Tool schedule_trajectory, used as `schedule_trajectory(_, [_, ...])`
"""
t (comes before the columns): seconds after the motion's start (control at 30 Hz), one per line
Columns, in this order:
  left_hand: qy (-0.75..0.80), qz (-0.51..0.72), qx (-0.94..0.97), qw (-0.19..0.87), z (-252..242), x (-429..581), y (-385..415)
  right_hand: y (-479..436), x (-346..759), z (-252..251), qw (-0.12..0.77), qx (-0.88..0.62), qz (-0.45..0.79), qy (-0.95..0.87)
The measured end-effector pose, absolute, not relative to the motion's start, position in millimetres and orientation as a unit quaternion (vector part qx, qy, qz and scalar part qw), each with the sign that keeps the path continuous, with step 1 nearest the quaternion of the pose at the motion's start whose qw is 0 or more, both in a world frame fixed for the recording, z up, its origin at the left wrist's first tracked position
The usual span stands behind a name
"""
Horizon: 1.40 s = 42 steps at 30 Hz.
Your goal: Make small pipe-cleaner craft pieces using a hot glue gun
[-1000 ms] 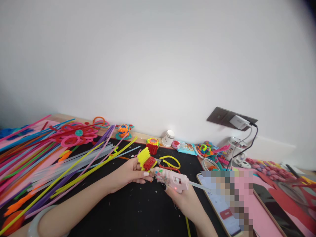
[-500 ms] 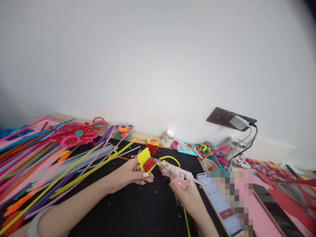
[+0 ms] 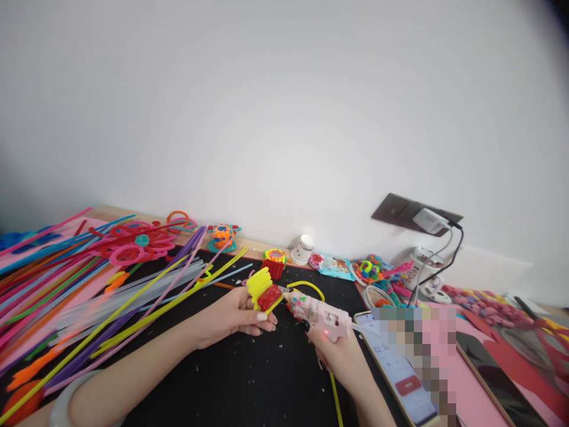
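My left hand point(image 3: 237, 317) is closed on a small piece built of yellow and red pipe cleaners point(image 3: 262, 289), held up over the black mat point(image 3: 249, 379). Around the grip of a pale pink hot glue gun point(image 3: 326, 317) my right hand point(image 3: 335, 350) is closed. The gun's tip points left, right beside the red part of the piece; whether they touch I cannot tell. A small light glows orange on the gun's side, and a glue stick sticks out of its back. Behind the piece stands a red and yellow pipe-cleaner shape point(image 3: 274, 264).
Loose pipe cleaners point(image 3: 89, 296) in many colours cover the left side. A paper cup point(image 3: 303, 249) stands by the wall, near a blue packet point(image 3: 336, 267). To the right lie a lit phone point(image 3: 400, 373), a dark phone point(image 3: 493, 379) and a plugged-in charger point(image 3: 430, 220).
The glue gun and my right hand have shifted very slightly to the right. My left hand holds the piece in almost the same place.
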<state>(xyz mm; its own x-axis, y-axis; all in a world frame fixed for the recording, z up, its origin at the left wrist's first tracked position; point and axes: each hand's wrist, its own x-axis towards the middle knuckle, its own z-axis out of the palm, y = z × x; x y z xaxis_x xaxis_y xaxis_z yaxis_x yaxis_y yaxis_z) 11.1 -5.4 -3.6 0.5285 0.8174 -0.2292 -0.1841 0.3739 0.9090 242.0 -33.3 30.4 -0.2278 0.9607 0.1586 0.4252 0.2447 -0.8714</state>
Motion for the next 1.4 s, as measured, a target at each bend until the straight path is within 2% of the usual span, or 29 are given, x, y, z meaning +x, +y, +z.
schedule_trajectory(0.4, [0.347,0.329,0.447,0.756,-7,11,-5,-36,242,30,0.357,-0.505,0.361,-0.698])
schedule_trajectory(0.6, [0.342,0.331,0.458,0.751,-7,10,-5,-35,241,32,0.379,-0.522,0.351,-0.679])
schedule_trajectory(0.87, [0.345,0.339,0.448,0.752,-8,13,-5,-39,239,28,0.335,-0.492,0.336,-0.730])
schedule_trajectory(0.97, [0.346,0.341,0.451,0.748,-7,15,-4,-39,240,23,0.340,-0.492,0.300,-0.743])
schedule_trajectory(1.4, [0.354,0.338,0.464,0.738,-6,14,-6,-38,241,18,0.370,-0.504,0.302,-0.720])
